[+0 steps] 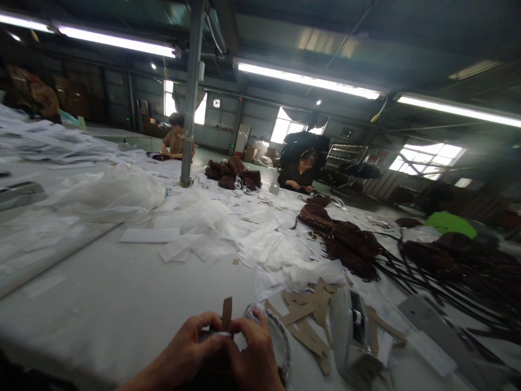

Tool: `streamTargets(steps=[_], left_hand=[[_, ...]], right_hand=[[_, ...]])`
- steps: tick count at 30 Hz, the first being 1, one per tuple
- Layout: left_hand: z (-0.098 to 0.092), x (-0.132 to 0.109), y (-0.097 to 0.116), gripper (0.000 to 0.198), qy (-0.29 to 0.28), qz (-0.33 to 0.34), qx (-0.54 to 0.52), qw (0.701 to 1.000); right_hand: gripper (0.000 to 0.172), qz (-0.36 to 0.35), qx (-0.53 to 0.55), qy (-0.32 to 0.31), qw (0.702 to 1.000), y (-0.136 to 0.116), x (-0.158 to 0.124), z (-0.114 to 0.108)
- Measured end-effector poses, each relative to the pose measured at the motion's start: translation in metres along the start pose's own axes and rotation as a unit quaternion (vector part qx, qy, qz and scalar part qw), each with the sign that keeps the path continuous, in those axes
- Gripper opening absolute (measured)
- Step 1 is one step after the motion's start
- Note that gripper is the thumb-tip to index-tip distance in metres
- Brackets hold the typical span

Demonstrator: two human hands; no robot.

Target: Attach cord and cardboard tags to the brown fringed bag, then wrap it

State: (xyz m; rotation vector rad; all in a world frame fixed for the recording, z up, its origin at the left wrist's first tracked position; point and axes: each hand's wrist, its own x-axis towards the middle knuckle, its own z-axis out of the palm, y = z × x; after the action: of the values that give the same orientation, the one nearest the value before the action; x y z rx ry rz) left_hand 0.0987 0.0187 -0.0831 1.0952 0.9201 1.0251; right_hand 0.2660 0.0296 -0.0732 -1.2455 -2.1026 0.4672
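At the table's near edge my left hand [193,345] and my right hand [255,350] meet, fingers closed in a pinch. A brown paper strip [227,313] stands upright between their fingertips. Something pale shows just under the strip, partly covered by my fingers. Below my hands is a dark brown piece [217,369], mostly hidden and too dim to name. Beside my right hand lies a round white and grey coil [281,331], its kind unclear. More brown strips [303,320] are scattered to the right of it.
A grey device [345,331] stands among the strips. White paper and plastic sheets [211,222] cover much of the table [122,288]. Dark brown bags with straps [350,239] lie to the right. A metal post [190,98] rises behind. Two people [303,171] sit across the table.
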Motion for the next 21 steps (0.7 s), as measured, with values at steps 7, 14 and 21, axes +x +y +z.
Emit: streamTargets(steps=[7, 14, 21], left_hand=[[-0.001, 0.001, 0.013, 0.033, 0.009, -0.050, -0.053, 0.997], [-0.003, 0.008, 0.005, 0.035, -0.001, -0.052, -0.028, 0.998], [-0.013, 0.004, 0.019, 0.036, -0.110, 0.020, 0.149, 0.982]], right_hand=[[0.038, 0.075, 0.190, -0.072, 0.976, -0.007, 0.012, -0.015], [0.011, 0.021, 0.176, -0.062, 0.982, -0.014, 0.020, -0.019], [0.015, 0.047, 0.169, -0.048, 0.983, -0.010, 0.019, -0.015]])
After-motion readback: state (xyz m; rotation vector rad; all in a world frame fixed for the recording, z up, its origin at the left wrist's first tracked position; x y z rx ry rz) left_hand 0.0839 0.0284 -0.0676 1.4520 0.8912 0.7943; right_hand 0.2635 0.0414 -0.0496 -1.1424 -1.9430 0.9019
